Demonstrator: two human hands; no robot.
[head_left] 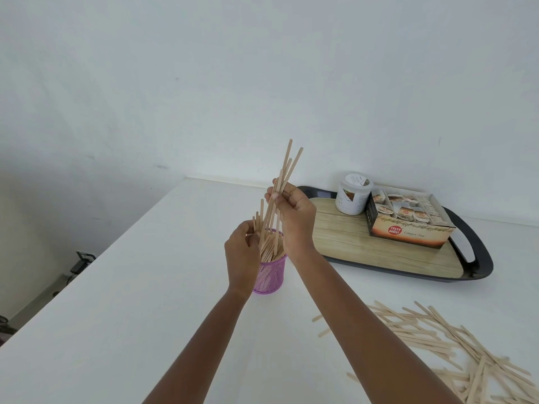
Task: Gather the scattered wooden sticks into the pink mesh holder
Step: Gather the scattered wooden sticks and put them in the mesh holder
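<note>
Sticks [285, 173] fan upward from my right hand [296, 212], which pinches a small bunch tilted over the pink holder [269, 277], lower ends reaching into its mouth. My left hand [242, 252] curls round the standing sticks [261, 211] at the holder's rim. Loose sticks [437, 339] lie scattered on the bench [145, 287] to my right, well apart from the holder. Behind, a tray [478, 258] carries a tea box [408, 228] and a tub [351, 199].

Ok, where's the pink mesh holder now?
Head view, centre: the pink mesh holder stands on the white table, partly behind the left hand, the dark-rimmed wood-pattern tray to its right.
</note>
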